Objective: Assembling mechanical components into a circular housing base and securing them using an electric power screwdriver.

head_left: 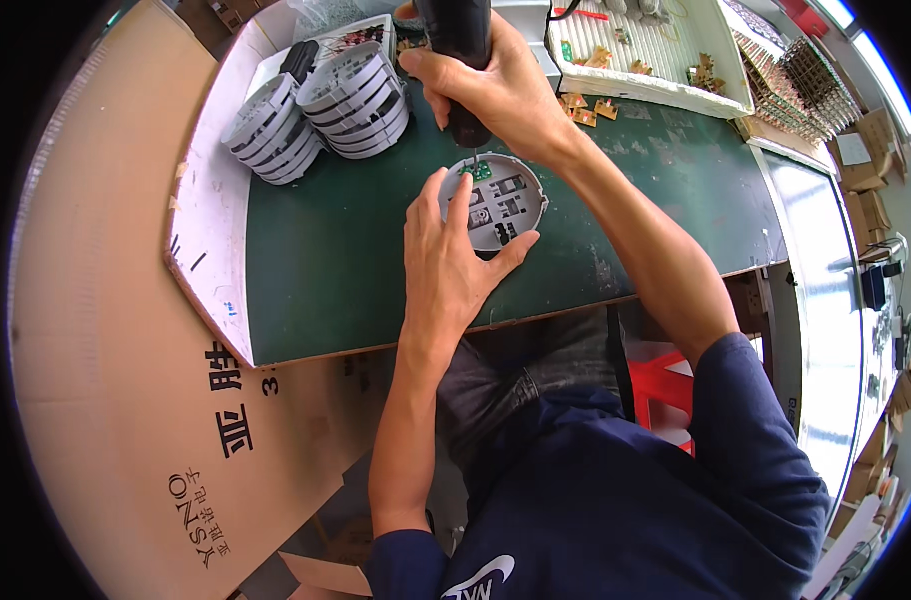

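A round grey plastic housing (491, 238) lies on the green bench, its inside facing up. My left hand (450, 240) steadies it, thumb at the near right rim and fingers over the left side. One fingertip reaches a small green circuit board (482, 172) at the housing's far edge. Above it, my right hand (506, 95) is wrapped round a black electric screwdriver (468, 122), held upright. Its bit points down at the circuit board; whether it touches a screw is too small to tell.
Stacks of grey round housings (356, 105) stand at the back left beside a white side wall (208, 235). A white foam tray (666, 95) with small parts sits at the back right, with several orange-brown boards (586, 112) before it. A large cardboard sheet (106, 300) leans at the left.
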{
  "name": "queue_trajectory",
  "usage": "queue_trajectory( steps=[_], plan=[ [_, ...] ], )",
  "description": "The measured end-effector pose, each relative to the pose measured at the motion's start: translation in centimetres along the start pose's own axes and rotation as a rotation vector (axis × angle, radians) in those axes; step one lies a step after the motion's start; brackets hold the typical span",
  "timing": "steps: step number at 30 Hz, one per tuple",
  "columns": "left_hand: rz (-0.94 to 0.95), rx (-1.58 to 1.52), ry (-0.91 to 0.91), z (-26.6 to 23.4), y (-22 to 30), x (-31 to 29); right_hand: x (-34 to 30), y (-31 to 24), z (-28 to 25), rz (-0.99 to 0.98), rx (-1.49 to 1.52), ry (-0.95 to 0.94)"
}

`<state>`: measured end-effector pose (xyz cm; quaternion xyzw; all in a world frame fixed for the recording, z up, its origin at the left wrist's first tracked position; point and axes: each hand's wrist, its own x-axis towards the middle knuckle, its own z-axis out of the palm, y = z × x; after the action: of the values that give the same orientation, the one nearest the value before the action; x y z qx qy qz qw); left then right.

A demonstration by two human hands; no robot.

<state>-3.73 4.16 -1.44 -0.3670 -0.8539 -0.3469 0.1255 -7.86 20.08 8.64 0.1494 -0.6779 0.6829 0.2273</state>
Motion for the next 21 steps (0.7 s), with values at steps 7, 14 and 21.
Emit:
queue_trajectory(
  steps=[7, 14, 21],
  plan=[
    [0.083, -0.247, 0.058, -5.5, -1.6, 3.2, 0.4, -2.7, -2.3, -0.001, -0.152, -0.006],
    [0.2, 0.377, -0.242, -15.7, -7.4, 18.2, -5.1, -2.0, -1.6, 0.085, -0.384, 0.244],
    [0.006, 0.318, -0.948, -12.4, -10.7, 26.0, -15.3, 0.4, -1.8, -0.089, -1.035, -0.303]
  ],
)
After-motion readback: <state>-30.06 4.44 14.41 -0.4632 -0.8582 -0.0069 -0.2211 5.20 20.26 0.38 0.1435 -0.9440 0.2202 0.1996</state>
